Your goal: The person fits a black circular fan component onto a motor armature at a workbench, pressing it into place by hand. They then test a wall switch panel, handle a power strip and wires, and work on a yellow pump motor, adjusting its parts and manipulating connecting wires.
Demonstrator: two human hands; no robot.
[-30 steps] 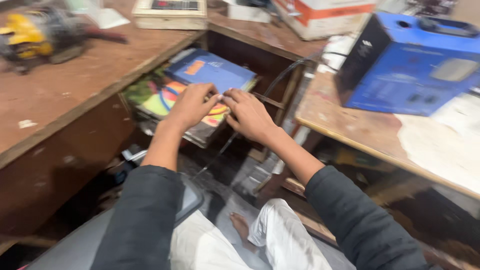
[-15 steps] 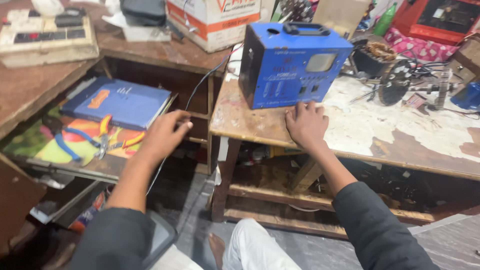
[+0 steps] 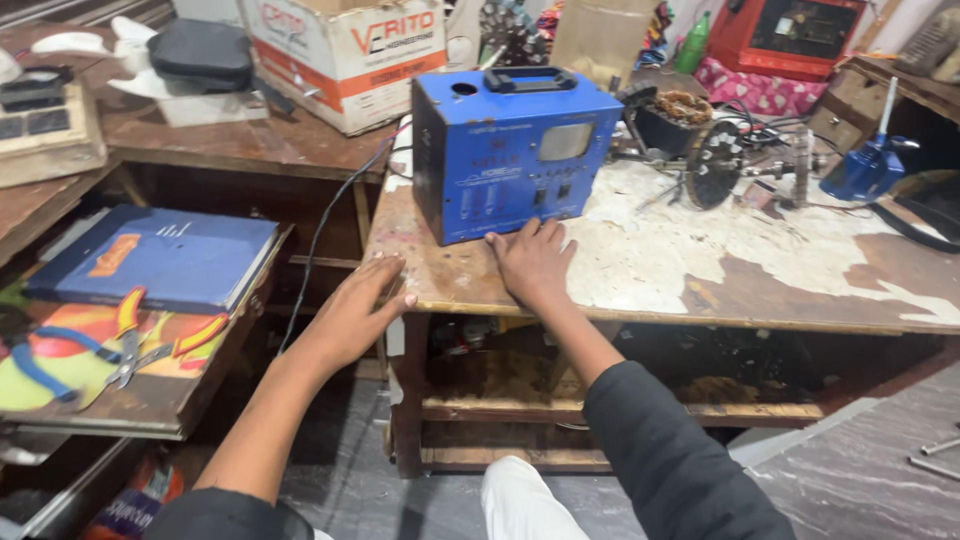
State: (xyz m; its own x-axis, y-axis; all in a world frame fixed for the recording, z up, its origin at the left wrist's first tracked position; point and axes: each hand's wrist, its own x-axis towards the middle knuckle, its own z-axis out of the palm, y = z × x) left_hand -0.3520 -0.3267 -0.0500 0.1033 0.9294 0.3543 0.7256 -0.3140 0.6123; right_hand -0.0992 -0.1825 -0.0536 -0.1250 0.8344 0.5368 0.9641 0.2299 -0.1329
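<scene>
A blue metal box [image 3: 520,150] with a black handle, a small meter window and switches stands on a worn wooden workbench [image 3: 700,270]. My right hand [image 3: 533,260] lies flat on the bench top, fingers spread, fingertips touching the box's front bottom edge. My left hand [image 3: 362,305] reaches to the bench's left front corner, fingers extended and near the edge, holding nothing. Both arms wear dark sleeves.
An open drawer [image 3: 150,400] at the left holds a blue book [image 3: 160,260] and red-and-yellow pliers [image 3: 160,345]. A cardboard box [image 3: 345,55], a black pouch [image 3: 200,50], a motor part with a wheel [image 3: 715,160] and a blue tool [image 3: 865,170] lie on the benches. A black cable [image 3: 320,240] hangs down.
The view has swung right from the drawer to the workbench. My right hand moved onto the bench by the blue box; my left hand left the drawer and reached the bench corner.
</scene>
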